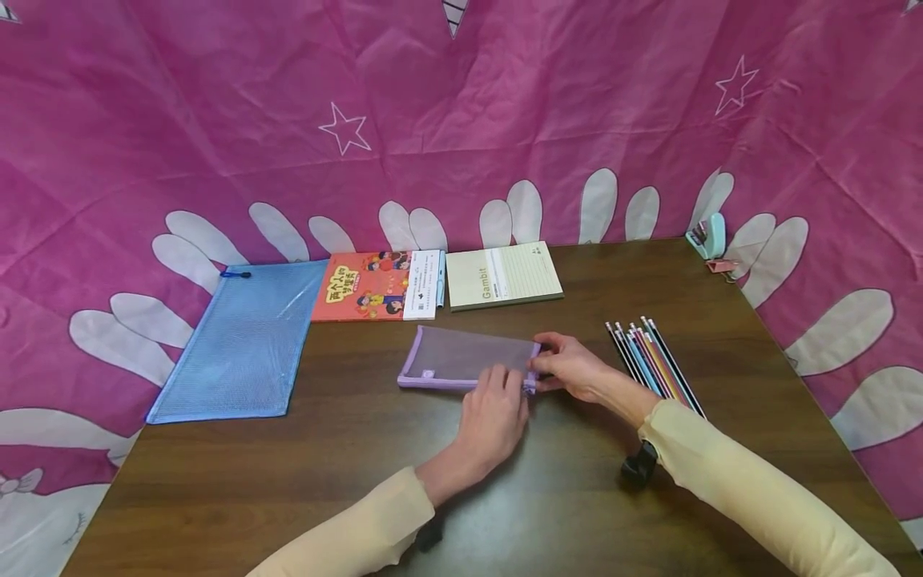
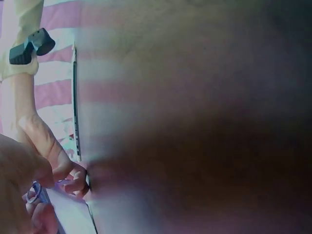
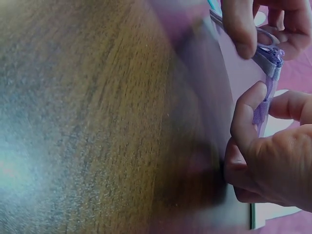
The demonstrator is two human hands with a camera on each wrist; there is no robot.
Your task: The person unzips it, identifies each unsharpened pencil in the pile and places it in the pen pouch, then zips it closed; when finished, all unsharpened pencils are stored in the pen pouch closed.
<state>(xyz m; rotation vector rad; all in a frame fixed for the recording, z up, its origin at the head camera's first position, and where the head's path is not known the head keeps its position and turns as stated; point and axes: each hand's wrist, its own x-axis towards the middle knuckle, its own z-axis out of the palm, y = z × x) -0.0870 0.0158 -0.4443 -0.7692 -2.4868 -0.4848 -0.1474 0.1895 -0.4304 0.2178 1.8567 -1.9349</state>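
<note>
Here, pinches mesh pouch [image 1: 461, 351] near zipper corner [image 1: 530, 387] with both hands [image 1: 493, 417] [image 1: 577, 371]; likely light, floppy, best gripped by bound edging [image 1: 410, 353].

The brown wooden table [image 1: 216, 481] is spread with items. Just left of the notebook [image 1: 505, 276], a red book [image 1: 368, 286] is laid; farther left of the notebook, a blue bag [image 1: 238, 344] is laid flat. Pencils [image 1: 646, 365] are bunched to the notebook's near right. Nearer than the notebook, a pouch [image 1: 461, 357] is seen, its contact with the wood unclear.
</note>
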